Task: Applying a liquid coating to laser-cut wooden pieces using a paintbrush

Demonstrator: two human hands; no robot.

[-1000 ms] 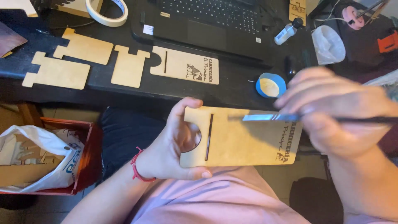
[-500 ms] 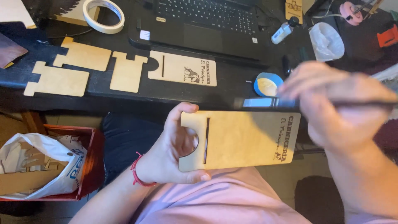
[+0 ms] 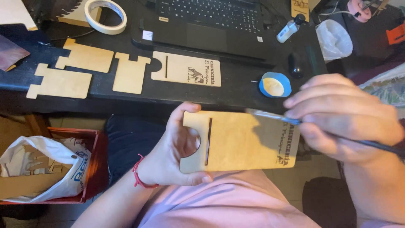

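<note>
Head view: left hand (image 3: 175, 154) clamps the slotted wooden panel (image 3: 240, 141) by its 9 o'clock edge over the lap, off the counter (image 3: 236, 90), while right hand (image 3: 344, 116), closed on a thin brush (image 3: 270, 115), works the 1 o'clock corner; one-edge hold risks tilt and smearing.

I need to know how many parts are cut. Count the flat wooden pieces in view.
5. One wooden panel is held in the left hand; four lie on the desk: two notched pieces at left, a T-shaped piece, and an engraved panel. Others may be hidden.
</note>
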